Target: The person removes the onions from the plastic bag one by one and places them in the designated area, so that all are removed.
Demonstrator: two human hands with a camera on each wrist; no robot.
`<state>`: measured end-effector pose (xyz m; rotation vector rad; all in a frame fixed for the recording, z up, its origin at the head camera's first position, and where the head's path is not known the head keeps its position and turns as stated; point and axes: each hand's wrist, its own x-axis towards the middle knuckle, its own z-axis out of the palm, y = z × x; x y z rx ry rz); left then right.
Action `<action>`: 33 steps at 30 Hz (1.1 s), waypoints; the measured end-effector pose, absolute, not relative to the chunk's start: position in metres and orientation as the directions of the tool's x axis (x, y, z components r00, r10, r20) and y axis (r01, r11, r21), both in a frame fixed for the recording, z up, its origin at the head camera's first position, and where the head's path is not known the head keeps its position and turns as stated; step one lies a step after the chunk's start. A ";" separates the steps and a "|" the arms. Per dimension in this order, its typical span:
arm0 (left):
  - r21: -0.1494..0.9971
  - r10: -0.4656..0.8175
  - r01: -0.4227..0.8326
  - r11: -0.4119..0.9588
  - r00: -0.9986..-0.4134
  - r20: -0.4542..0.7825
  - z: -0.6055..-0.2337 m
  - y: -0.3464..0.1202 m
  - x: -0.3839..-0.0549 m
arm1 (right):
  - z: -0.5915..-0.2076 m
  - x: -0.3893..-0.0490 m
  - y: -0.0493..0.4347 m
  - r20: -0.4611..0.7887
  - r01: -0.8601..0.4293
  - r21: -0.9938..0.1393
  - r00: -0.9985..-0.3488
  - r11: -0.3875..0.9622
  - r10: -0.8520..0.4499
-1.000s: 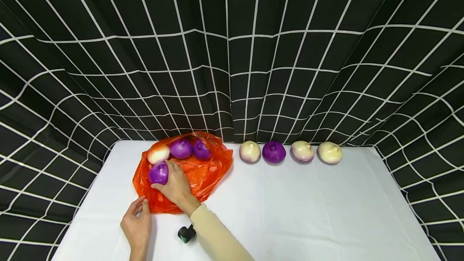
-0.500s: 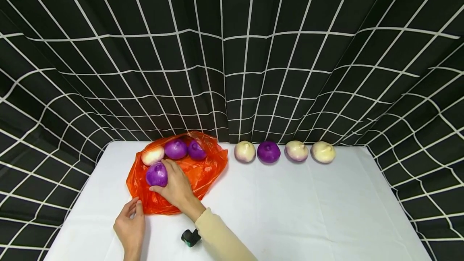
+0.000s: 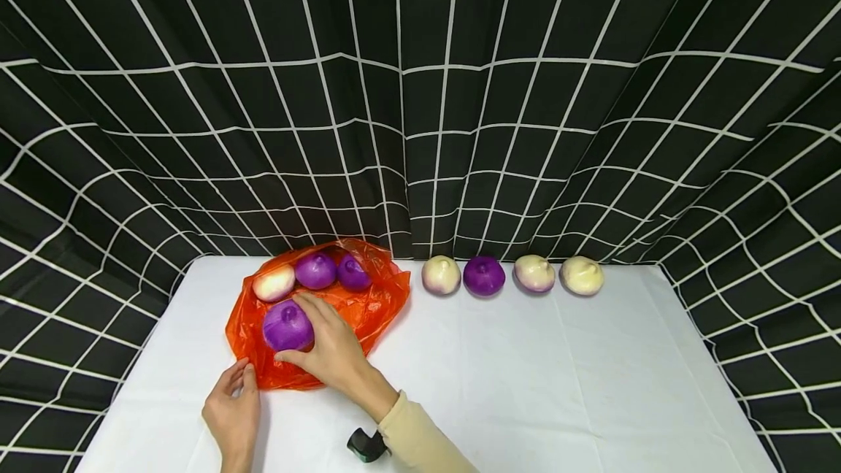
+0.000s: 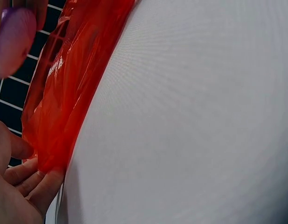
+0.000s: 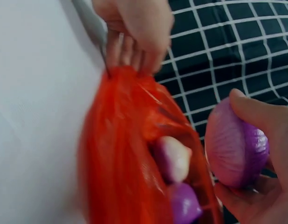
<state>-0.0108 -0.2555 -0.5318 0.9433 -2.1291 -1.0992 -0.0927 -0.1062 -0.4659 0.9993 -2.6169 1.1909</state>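
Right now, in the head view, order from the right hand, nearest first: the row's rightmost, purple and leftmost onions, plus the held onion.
1. Held onion: in the right hand.
2. Leftmost onion: just right of the red bag.
3. Row's purple onion: second from left.
4. Rightmost onion: the row's right end.

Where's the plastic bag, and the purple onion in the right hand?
Plastic bag point(image 3: 382, 301), head view: orange film near its right edge.
Purple onion point(image 3: 287, 327), head view: middle of its visible skin.

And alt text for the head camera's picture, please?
A person's right-hand grip holds a purple onion above a red bag containing three onions, while the left-hand grip pinches its edge. Four onions line the back of the white table.
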 end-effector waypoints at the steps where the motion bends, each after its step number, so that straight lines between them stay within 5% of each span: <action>1: 0.847 -0.788 -0.331 0.416 -0.596 0.154 -0.532 -0.255 -0.011 | -0.465 -0.093 -0.102 0.340 -0.600 -0.648 -0.779 0.469 -0.527; 20: 0.839 -0.801 -0.382 0.387 -0.590 0.101 -0.530 -0.258 -0.011 | -0.469 -0.109 -0.015 0.330 -0.504 -0.758 -0.844 0.414 -0.422; 33: 0.837 -0.799 -0.377 0.395 -0.591 0.111 -0.530 -0.254 -0.011 | -0.491 -0.112 0.034 0.347 -0.441 -0.742 -0.897 0.505 -0.273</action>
